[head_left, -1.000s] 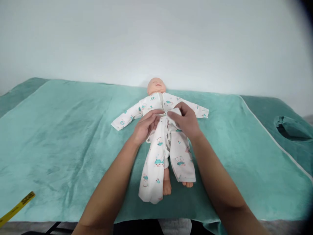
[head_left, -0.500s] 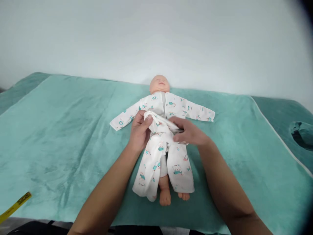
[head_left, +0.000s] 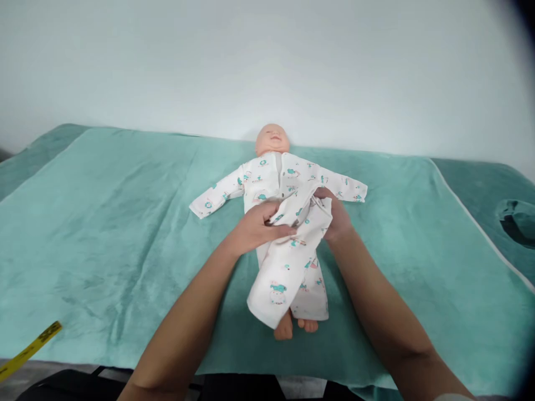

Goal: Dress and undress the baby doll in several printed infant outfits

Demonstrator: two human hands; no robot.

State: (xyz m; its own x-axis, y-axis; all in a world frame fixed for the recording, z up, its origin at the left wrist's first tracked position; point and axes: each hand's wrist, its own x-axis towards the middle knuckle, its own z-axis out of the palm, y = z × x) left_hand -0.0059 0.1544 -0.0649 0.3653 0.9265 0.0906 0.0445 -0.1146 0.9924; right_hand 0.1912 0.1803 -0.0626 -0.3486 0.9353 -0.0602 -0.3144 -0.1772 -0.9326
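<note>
A baby doll [head_left: 272,138] lies on its back, head toward the wall, in a white baby outfit [head_left: 288,256] with teal animal prints. Its sleeves are spread to both sides. My left hand [head_left: 261,225] holds the cloth at the doll's middle, thumb over the top and fingers partly under a fold. On the other side my right hand [head_left: 337,220] grips a raised edge of the front cloth, its fingers mostly hidden by the fabric. One leg part slants across the doll's legs. Two bare doll feet [head_left: 284,327] stick out below the hems.
A teal plush blanket [head_left: 104,239] covers the table, with a white-edged seam at the right. Yellow tape [head_left: 31,351] lies at the front left edge. A clear, dark-marked object [head_left: 518,224] rests at the far right. A pale wall [head_left: 267,61] rises behind.
The bunched waist cloth has been pulled over to the right and opened out. My left hand has moved right over the doll's middle, my right hand slightly up. The left leg part has swung inward.
</note>
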